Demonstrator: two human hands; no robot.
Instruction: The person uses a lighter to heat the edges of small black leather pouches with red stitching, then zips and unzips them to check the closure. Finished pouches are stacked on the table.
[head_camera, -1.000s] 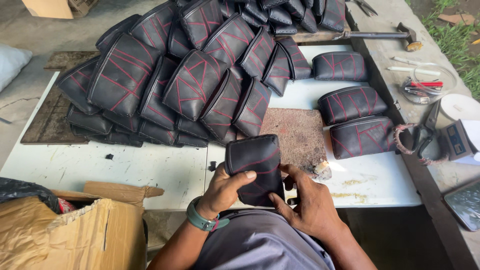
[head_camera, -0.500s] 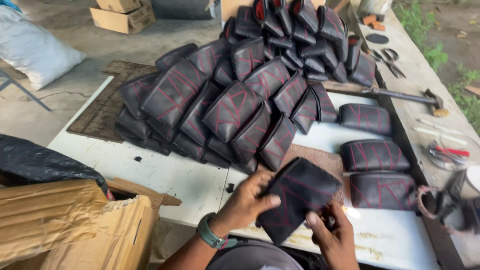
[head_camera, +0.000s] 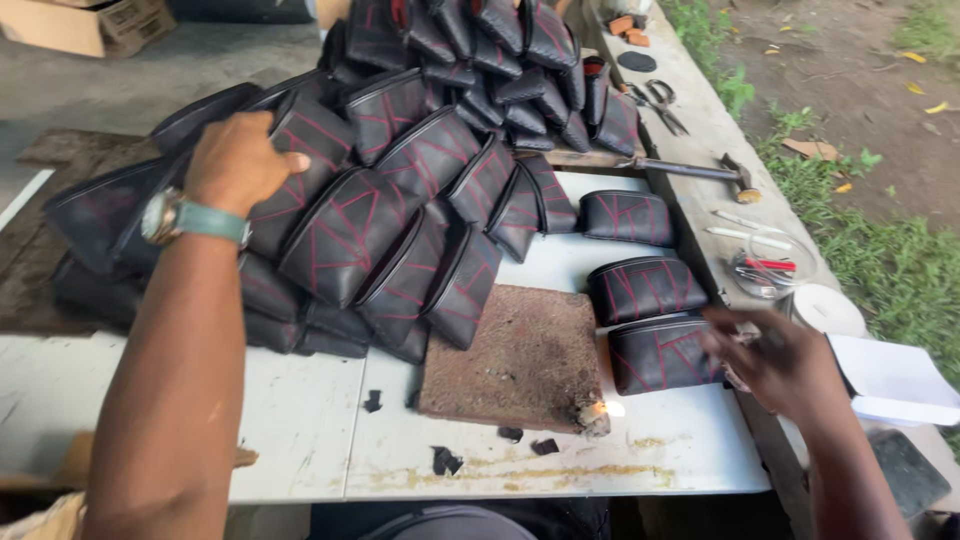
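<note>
A big heap of black zip pouches with red stitching (head_camera: 400, 180) covers the back of the white table (head_camera: 300, 420). My left hand (head_camera: 235, 160), a watch on its wrist, is curled over a black pouch (head_camera: 300, 150) at the heap's left top. To the right, three more pouches lie in a row, the nearest one (head_camera: 660, 355) by the table's right edge. My right hand (head_camera: 780, 365) is blurred, fingers apart, at that pouch's right end, holding nothing.
A worn brown board (head_camera: 510, 355) lies in front of the heap, with a small flame (head_camera: 600, 408) at its near corner and black scraps (head_camera: 445, 460) nearby. On the right ledge are a hammer (head_camera: 690, 170), scissors (head_camera: 655, 95), a clear dish of tools (head_camera: 765, 265) and a white roll (head_camera: 825, 308).
The pouch held in both hands near my lap has gone up onto the heap's left top with my left hand. My right hand let go and swung right to the row of pouches.
</note>
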